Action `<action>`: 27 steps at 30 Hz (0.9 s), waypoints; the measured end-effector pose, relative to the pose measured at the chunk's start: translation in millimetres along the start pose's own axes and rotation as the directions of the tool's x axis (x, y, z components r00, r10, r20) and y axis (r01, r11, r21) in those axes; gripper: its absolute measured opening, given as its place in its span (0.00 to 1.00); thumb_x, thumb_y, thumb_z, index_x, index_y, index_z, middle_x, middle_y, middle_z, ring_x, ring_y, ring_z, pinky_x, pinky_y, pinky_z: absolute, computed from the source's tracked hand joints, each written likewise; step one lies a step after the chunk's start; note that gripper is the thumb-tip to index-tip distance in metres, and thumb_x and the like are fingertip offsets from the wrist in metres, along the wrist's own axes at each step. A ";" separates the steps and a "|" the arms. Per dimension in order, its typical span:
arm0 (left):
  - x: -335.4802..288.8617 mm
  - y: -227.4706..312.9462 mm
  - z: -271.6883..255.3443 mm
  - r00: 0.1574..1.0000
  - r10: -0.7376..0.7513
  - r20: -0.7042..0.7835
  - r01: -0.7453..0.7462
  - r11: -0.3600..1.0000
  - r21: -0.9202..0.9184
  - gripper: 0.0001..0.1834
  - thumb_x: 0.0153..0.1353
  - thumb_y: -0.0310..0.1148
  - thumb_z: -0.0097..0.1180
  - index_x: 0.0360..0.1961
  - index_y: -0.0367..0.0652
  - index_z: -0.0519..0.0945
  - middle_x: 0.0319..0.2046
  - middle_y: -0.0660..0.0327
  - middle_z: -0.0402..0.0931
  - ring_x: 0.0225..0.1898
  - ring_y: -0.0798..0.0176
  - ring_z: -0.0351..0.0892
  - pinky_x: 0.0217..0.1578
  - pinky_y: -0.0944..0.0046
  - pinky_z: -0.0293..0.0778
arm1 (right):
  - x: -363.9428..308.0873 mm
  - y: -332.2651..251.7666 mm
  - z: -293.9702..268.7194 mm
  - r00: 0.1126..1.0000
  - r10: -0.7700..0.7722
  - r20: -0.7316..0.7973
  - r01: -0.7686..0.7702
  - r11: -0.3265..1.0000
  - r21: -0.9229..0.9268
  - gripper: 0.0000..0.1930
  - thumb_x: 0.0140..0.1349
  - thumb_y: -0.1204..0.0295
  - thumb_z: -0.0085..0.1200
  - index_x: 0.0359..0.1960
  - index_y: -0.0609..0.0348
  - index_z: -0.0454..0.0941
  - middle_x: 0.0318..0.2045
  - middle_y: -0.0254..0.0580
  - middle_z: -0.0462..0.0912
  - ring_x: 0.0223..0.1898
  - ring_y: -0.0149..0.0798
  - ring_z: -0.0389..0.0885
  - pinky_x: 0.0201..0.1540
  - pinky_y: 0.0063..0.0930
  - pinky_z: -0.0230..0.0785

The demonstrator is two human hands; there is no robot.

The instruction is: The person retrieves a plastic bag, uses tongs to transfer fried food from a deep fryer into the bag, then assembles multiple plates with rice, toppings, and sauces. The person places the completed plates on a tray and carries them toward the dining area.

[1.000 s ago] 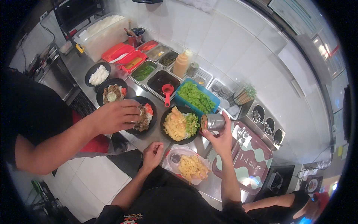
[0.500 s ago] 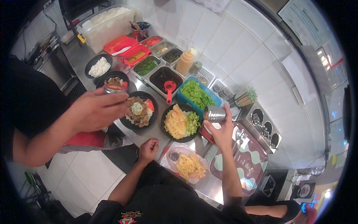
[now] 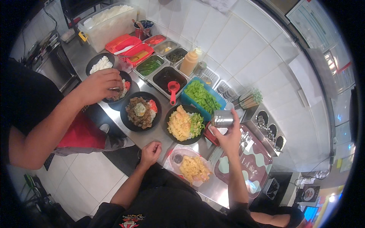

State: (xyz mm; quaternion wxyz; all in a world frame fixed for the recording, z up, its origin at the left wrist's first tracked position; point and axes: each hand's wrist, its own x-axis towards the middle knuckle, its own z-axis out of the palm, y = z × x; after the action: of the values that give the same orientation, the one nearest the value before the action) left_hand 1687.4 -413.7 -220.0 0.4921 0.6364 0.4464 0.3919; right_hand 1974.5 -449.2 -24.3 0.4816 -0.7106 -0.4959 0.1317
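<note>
My right hand grips a metal shaker can, tipped on its side just right of a black bowl of fried, battered food and chopped lettuce. My left hand is curled into a loose fist at the counter's near edge, with nothing visible in it. Close to it lies a paper-lined tray with more fried food and a small cup of dark sauce. A black bowl of meat topped with an egg stands beyond my left hand.
On the left, a co-worker's hand holds a small metal thing over another bowl. Behind are metal pans, a red scoop, squeeze bottles and a blue lettuce bin. Patterned trays and a cutlery holder stand right.
The co-worker's hand has moved away from the meat bowl and lowered over the bowl farther back. My right hand has shifted slightly right with the shaker can. My left hand stays put.
</note>
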 end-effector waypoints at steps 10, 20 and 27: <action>0.1 -5.1 0.7 1.000 0.003 0.012 -0.003 1.000 0.000 0.06 0.63 0.28 0.61 0.36 0.36 0.81 0.21 0.65 0.77 0.21 0.76 0.72 0.25 0.71 0.72 | 12.9 -11.0 4.2 0.999 0.029 -0.040 -0.023 0.991 0.135 0.48 0.48 0.73 0.74 0.70 0.61 0.56 0.57 0.53 0.75 0.52 0.40 0.81 0.56 0.34 0.75; 1.2 -2.2 0.2 1.000 0.015 0.008 -0.015 1.000 0.019 0.06 0.64 0.29 0.60 0.37 0.37 0.81 0.21 0.64 0.78 0.22 0.75 0.73 0.24 0.70 0.71 | 32.5 -31.8 22.2 0.991 -0.080 0.107 0.076 0.996 0.041 0.47 0.48 0.71 0.73 0.70 0.59 0.58 0.55 0.53 0.77 0.50 0.40 0.81 0.52 0.33 0.76; 0.4 -3.7 2.0 1.000 0.000 -0.008 0.000 1.000 0.007 0.07 0.64 0.30 0.60 0.37 0.37 0.81 0.22 0.63 0.79 0.22 0.74 0.74 0.26 0.70 0.73 | 28.6 -34.5 27.3 0.993 -0.066 0.099 0.057 0.994 0.089 0.48 0.47 0.72 0.74 0.70 0.58 0.59 0.58 0.49 0.76 0.51 0.40 0.81 0.51 0.31 0.76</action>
State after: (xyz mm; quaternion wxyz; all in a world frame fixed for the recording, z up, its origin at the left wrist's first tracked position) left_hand 1688.7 -413.4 -224.0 0.4881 0.6367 0.4498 0.3926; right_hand 1950.0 -408.7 -1.5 0.4895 -0.6659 -0.5354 0.1741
